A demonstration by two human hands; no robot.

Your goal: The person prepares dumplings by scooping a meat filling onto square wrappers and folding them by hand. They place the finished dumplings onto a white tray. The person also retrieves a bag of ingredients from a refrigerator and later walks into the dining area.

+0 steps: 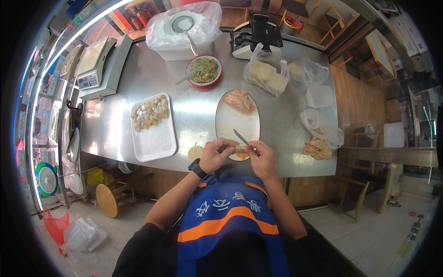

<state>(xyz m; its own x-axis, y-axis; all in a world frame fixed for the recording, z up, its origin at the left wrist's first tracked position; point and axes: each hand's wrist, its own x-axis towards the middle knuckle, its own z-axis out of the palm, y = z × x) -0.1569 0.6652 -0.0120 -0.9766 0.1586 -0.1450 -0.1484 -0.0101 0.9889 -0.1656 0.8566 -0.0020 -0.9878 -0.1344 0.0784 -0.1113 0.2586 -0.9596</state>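
Observation:
Close to the table's front edge, my left hand and my right hand pinch a small folded dough wrapper between them. My right hand also grips a narrow flat blade, which points up and left. Beneath and beyond my fingers lies an oval white platter with a dark rim. Pinkish minced filling is heaped at its far end, and orange bits show at the near end. A pale round wrapper rests left of my left hand, partly hidden by it.
A white tray holds rows of dumplings at left. Behind are a red-rimmed bowl of green filling, a plastic-lined tub with a strainer, and a bag of dough. A scale stands far left; plastic bags lie right.

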